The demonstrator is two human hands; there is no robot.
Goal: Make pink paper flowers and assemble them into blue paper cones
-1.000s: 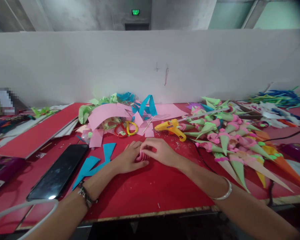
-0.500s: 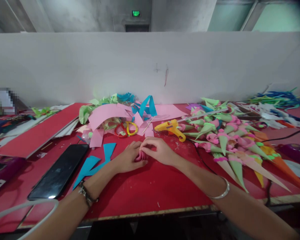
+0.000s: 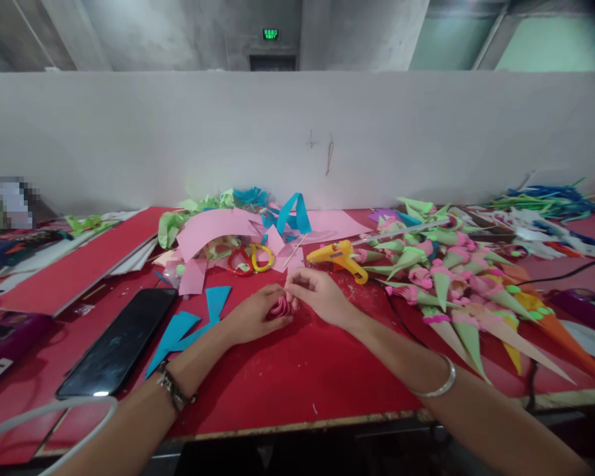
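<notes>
Clock centre: the curled pink piece; 12 toward the partition.

Curled pink piece: low over the red table, between the two hands; layered edges face up. Whether it touches the tabletop: hidden.

Left hand, at 9 o'clock: thumb and fingers bent round the piece, cradling it. Right hand, at 3: thumb and forefinger drawn close together at the piece's edge; cannot tell whether they pinch it or a small scrap.

Step in hand (judged): fingertip shaping or adjusting of the pink piece, left steadying, right working. Next move likely calls for a light, precise pinch by the right, with the left neither crushing nor releasing the layers.

Outward. 2 o'clock: yellow glue gun, lying on its side, near the right hand, unheld. 11: red and yellow loop handles, beside a bent pink sheet. 9: blue paper pieces, just beside the left forearm; beyond them, a dark phone, face up. Between 2 and 3: a heap of paper cones, mostly pale green with pink tops.
</notes>
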